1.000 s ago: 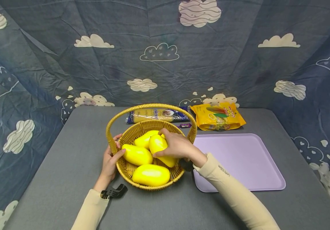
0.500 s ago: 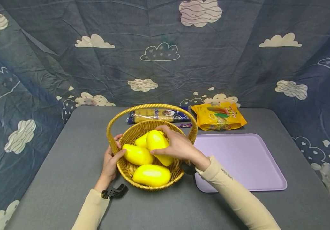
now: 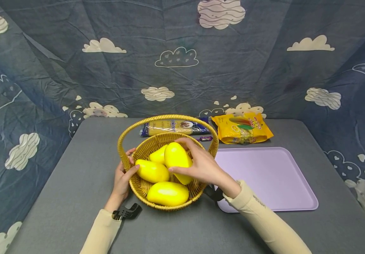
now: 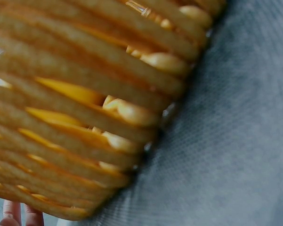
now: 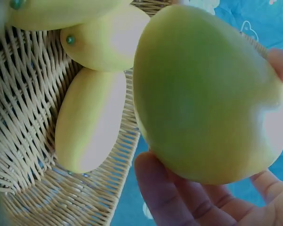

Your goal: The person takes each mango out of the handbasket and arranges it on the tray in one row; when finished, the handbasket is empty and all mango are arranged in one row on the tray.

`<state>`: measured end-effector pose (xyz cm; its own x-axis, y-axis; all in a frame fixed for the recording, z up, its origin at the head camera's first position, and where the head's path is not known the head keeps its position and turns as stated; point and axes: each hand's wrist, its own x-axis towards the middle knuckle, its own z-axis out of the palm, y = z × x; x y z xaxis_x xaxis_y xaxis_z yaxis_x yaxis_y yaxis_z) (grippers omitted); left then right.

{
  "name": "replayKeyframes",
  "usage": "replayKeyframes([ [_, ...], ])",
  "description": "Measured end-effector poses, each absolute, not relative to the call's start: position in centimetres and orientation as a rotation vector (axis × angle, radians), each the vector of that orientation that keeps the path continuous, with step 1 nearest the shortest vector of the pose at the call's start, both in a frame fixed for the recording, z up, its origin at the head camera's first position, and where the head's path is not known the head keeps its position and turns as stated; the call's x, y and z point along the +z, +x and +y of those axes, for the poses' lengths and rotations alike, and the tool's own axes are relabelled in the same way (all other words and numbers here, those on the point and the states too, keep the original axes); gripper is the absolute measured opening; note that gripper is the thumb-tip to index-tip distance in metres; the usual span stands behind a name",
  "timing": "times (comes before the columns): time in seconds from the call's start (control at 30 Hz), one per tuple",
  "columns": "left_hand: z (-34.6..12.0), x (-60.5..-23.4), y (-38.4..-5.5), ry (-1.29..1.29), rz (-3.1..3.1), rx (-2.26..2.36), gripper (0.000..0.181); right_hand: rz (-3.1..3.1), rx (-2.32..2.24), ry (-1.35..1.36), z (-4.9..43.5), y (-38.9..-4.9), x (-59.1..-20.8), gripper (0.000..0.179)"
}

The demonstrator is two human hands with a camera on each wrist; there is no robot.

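A wicker basket (image 3: 166, 208) with an arched handle holds several yellow mangoes, such as one at the left (image 3: 152, 170) and one at the front (image 3: 168, 193). My left hand (image 3: 121, 183) grips the basket's left side, thumb over the rim. In the left wrist view the woven wall (image 4: 75, 113) fills much of the picture, fingertips (image 4: 12, 212) at the lower corner. Inside the basket's right half, my right hand (image 3: 201, 164) holds another mango (image 3: 177, 155) between thumb and fingers. The right wrist view shows this mango (image 5: 202, 99) close up, fingers around its side and underneath.
To the right of the basket lies a lilac tray (image 3: 265, 176). Behind are a pasta packet (image 3: 169, 127), a small purple-wrapped sweet (image 3: 205, 138) and a yellow snack bag (image 3: 243, 128). A cloud-patterned cloth (image 3: 182, 81) hangs around the grey table (image 3: 74, 183).
My right hand has drawn the mango slightly upward and tilted it, its wrist shifting right. The left hand and basket have stayed in place.
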<state>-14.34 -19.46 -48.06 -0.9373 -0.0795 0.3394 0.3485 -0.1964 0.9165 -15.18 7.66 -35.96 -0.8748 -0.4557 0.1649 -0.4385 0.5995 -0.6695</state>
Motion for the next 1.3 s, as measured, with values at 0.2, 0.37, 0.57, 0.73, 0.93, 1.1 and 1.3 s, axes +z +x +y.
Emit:
replayKeyframes([
  [0.2, -19.4, -48.1, -14.3, -0.323, -1.786, -2.211, 0.022, 2.75, -1.278, -0.836, 8.8, -14.3, -35.9, 0.077],
  [0.37, -19.4, -48.0, -14.3, -0.33, -1.778, -2.216, 0.023, 2.702, -1.395, -0.854, 9.9, -13.6, -35.9, 0.077],
  [0.57, -19.5, -48.1, -14.3, -0.323, -1.784, -2.215, 0.022, 2.682, -1.499, -0.931, 11.4, -12.9, -36.0, 0.079],
  [0.73, -19.5, -48.1, -14.2, -0.317, -1.793, -2.207, 0.021, 2.639, -1.542, -0.993, 13.0, -12.5, -36.3, 0.082],
  [0.93, -19.5, -48.0, -14.2, -0.318, -1.798, -2.198, 0.02, 2.617, -1.63, -1.02, 15.1, -11.7, -37.2, 0.085],
  [1.1, -19.5, -47.9, -14.2, -0.314, -1.804, -2.196, 0.021, 2.634, -1.756, -0.993, 16.9, -11.3, -38.0, 0.087],
  [1.3, -19.4, -47.9, -14.2, -0.306, -1.809, -2.195, 0.021, 2.676, -1.842, -0.846, 19.0, -11.3, -39.1, 0.088],
])
